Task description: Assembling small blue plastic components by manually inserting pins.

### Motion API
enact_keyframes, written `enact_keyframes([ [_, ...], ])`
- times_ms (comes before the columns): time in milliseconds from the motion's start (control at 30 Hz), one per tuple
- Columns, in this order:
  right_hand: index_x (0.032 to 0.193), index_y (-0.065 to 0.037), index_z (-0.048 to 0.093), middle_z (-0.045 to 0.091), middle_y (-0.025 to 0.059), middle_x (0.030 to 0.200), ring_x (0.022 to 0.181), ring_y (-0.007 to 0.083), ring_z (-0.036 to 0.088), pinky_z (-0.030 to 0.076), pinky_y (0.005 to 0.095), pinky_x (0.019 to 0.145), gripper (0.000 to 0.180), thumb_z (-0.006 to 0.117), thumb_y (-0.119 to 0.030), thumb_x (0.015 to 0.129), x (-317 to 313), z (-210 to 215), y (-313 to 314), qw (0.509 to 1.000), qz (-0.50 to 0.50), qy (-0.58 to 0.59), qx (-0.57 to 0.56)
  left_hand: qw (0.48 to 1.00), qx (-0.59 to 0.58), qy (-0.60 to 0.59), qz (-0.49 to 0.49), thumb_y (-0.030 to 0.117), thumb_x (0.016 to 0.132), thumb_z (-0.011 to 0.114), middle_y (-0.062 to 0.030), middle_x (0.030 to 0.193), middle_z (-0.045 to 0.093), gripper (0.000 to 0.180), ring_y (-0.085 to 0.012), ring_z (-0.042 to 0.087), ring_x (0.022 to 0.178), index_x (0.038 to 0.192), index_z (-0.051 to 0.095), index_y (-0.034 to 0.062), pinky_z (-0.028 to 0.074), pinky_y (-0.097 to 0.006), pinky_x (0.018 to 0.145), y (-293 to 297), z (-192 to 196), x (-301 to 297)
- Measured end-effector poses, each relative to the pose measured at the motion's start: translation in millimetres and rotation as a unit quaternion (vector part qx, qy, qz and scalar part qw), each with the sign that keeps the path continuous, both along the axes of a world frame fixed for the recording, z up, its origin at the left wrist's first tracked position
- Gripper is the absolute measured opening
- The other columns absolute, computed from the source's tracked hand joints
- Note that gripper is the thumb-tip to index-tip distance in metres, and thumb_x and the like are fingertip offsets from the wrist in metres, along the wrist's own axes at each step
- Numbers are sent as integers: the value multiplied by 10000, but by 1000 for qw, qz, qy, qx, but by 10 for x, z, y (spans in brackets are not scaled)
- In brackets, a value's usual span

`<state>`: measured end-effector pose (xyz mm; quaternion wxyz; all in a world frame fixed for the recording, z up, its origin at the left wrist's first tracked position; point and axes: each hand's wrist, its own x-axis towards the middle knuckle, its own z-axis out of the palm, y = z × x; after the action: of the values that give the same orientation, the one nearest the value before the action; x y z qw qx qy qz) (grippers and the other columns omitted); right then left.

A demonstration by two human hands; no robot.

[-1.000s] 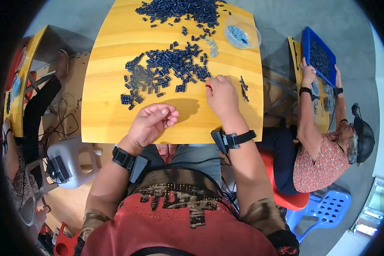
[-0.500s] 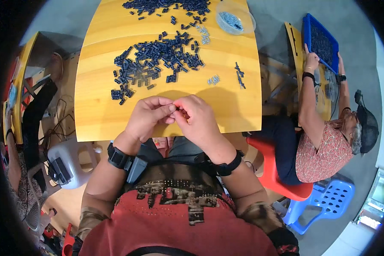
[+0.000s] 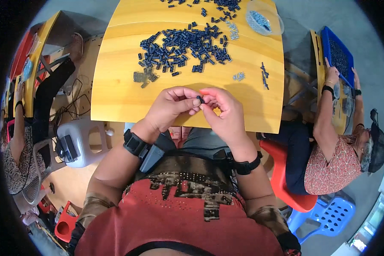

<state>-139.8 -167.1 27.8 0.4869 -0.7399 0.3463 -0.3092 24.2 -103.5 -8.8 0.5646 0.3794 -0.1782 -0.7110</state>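
Note:
My left hand (image 3: 173,106) pinches a small black plastic piece (image 3: 200,99) between thumb and forefinger, just over the table's near edge. From the other side my right hand (image 3: 226,113) closes on the same piece with its fingertips, which partly cover it. Its exact kind cannot be made out. Beyond my hands a big loose heap of short black plastic parts (image 3: 185,47) spreads over the yellow table (image 3: 119,94). To the right lie a little cluster of small silvery pieces (image 3: 239,77) and a few longer black pieces (image 3: 265,76) in a row.
A clear round tub (image 3: 260,21) of silvery pieces stands at the far right, beside another silvery cluster (image 3: 232,30). More black parts (image 3: 228,4) lie at the far edge. On the right a seated person (image 3: 333,164) holds a blue tray (image 3: 338,55); another person sits at left.
The whole view has shifted, so the table and parts sit further right and higher. Both hands stay together, and more of the black piece shows between the fingertips.

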Motion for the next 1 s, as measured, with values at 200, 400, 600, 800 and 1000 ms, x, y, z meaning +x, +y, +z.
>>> enact_keyframes([
  [200, 1023, -35, 631, 611, 95, 821, 712, 187, 628, 514, 274, 626, 280, 633, 60, 760, 9, -24, 8, 999, 27, 7, -28, 1000, -9, -15, 19, 61, 854, 682, -52, 871, 675, 139, -105, 609, 748, 976, 657, -3, 504, -240, 721, 37, 9, 10],
  [400, 1007, -35, 633, 604, 90, 804, 684, 178, 623, 513, 273, 613, 256, 637, 50, 765, 3, 24, 35, 998, 30, 15, -44, 1000, -12, -28, 7, 62, 854, 684, -46, 866, 673, 139, -102, 608, 756, 976, 660, 2, 500, -240, 721, 59, 58, 11],
  [600, 1006, -35, 633, 594, 59, 792, 657, 129, 604, 497, 245, 587, 252, 653, 42, 767, -14, 52, 59, 1000, 21, 13, -12, 1000, 1, -13, -10, 86, 882, 653, -44, 876, 677, 159, -104, 620, 785, 1020, 656, 6, 508, -241, 742, 98, 27, 15],
  [800, 1013, -41, 633, 610, 16, 770, 656, 73, 575, 470, 213, 586, 234, 665, 23, 790, -42, 31, 78, 1000, 14, 8, 20, 998, 21, 65, -11, 134, 924, 598, -54, 950, 671, 191, -121, 626, 853, 1074, 634, 22, 508, -251, 769, 111, 30, 3],
  [1000, 1036, -39, 624, 600, -19, 739, 639, 32, 532, 431, 188, 568, 243, 681, 4, 804, -54, -53, 74, 997, 14, -41, 71, 994, 30, 96, -39, 157, 927, 602, -38, 938, 662, 174, -106, 609, 849, 1050, 640, 39, 498, -239, 766, 92, 94, -19],
])
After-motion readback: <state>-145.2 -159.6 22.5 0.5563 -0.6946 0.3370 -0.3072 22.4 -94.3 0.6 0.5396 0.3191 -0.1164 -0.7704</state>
